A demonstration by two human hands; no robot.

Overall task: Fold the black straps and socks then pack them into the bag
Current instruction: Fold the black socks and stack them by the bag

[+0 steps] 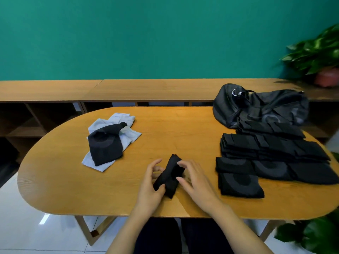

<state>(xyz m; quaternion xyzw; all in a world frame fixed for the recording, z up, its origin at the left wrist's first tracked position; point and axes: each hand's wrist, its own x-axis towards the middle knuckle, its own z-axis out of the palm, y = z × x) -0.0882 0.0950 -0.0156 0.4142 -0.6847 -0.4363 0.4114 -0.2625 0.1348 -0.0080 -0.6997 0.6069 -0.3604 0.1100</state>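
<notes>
A folded black sock [169, 176] lies near the table's front edge, held between both hands. My left hand [151, 187] grips its near end with thumb and fingers. My right hand [194, 180] pinches its right side and far end. At the left, a black sock [104, 143] lies on top of white socks [119, 129]. At the right, rows of folded black straps and socks [266, 156] cover the table. Behind them a dark drawstring bag [256, 105] lies slumped.
The oval wooden table [73, 189] fills the view. A low wooden shelf [128, 90] runs along the green wall behind it. Potted plants stand at the far right [319, 57] and at the lower right [315, 233].
</notes>
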